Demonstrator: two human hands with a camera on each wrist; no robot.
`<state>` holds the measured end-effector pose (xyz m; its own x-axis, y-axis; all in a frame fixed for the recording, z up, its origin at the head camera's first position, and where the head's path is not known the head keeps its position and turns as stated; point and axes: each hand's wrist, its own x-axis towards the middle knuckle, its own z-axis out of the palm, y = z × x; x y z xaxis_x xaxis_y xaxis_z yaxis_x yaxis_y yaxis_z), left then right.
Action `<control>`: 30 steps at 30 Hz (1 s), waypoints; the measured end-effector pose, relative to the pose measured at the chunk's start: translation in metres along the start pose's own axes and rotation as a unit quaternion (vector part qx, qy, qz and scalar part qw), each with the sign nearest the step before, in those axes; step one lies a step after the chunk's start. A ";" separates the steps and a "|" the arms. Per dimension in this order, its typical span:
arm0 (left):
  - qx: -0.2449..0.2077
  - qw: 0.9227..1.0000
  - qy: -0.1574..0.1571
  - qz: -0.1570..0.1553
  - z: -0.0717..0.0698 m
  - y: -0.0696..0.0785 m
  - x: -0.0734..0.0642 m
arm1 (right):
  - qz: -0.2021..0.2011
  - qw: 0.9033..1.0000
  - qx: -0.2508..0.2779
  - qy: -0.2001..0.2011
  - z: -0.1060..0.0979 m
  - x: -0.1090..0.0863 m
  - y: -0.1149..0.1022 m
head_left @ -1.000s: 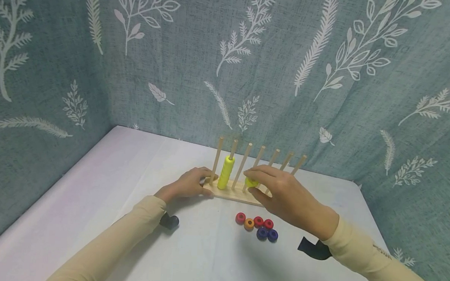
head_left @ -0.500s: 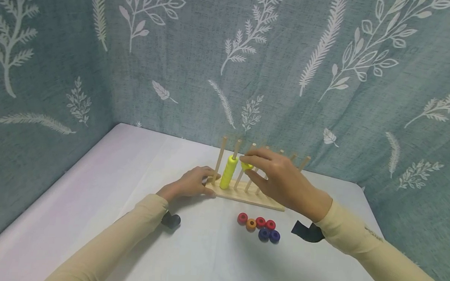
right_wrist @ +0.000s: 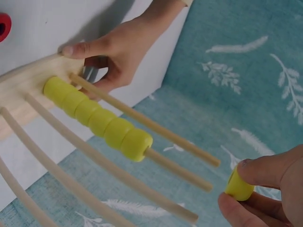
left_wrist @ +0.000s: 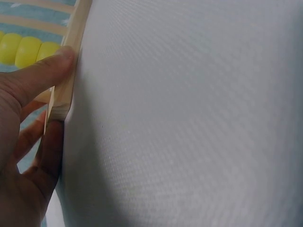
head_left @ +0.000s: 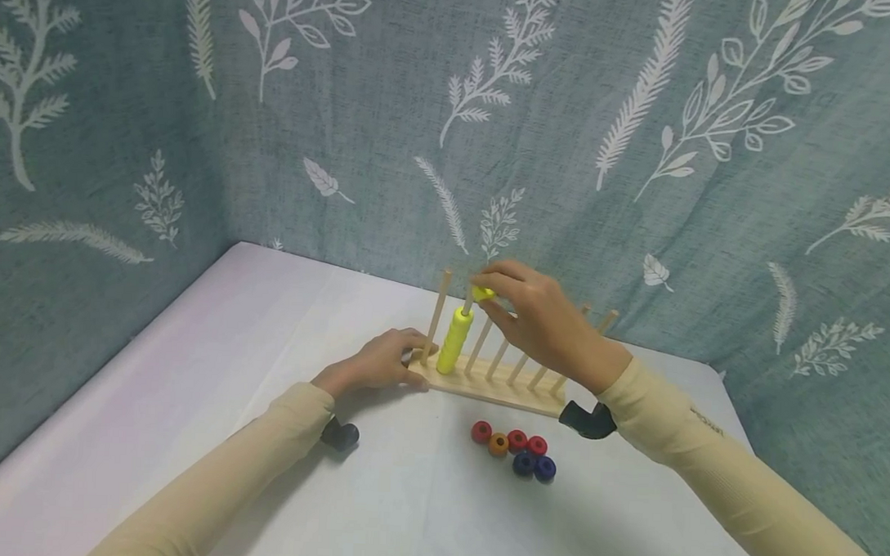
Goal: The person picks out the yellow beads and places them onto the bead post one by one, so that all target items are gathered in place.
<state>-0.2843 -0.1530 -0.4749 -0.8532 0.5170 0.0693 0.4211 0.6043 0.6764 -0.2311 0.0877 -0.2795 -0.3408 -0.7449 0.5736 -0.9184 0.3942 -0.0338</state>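
Note:
A wooden peg rack [head_left: 500, 393] with several upright pegs stands on the white table. My left hand [head_left: 379, 359] grips its left end, thumb [left_wrist: 64, 59] on the front edge and fingers behind and at the end. A stack of several yellow beads [right_wrist: 97, 116] fills the lower part of the second peg [right_wrist: 182, 171] from the left; the first peg [right_wrist: 156, 125] is bare. My right hand [head_left: 542, 318] pinches one yellow bead [right_wrist: 240, 188] between thumb and fingers. In the right wrist view that bead is near the second peg's tip, apart from it.
In front of the rack lie loose beads: several red beads [head_left: 481, 431], an orange bead [head_left: 498, 444] and two dark blue beads [head_left: 524, 464]. A patterned grey-green curtain [head_left: 389, 186] hangs behind the table and at its sides.
My right hand has moved left and up with the yellow bead, from the middle pegs to the top of the second peg. The left hand keeps its grip on the rack.

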 end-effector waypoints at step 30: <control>0.015 1.000 0.005 0.018 -0.002 0.003 -0.001 | 0.058 0.997 -0.011 -0.043 0.017 0.009 0.022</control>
<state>-0.2827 -0.1532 -0.4718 -0.8402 0.5327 0.1013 0.4610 0.6032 0.6509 -0.2582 0.0805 -0.2893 -0.4607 -0.7365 0.4953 -0.8676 0.4912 -0.0766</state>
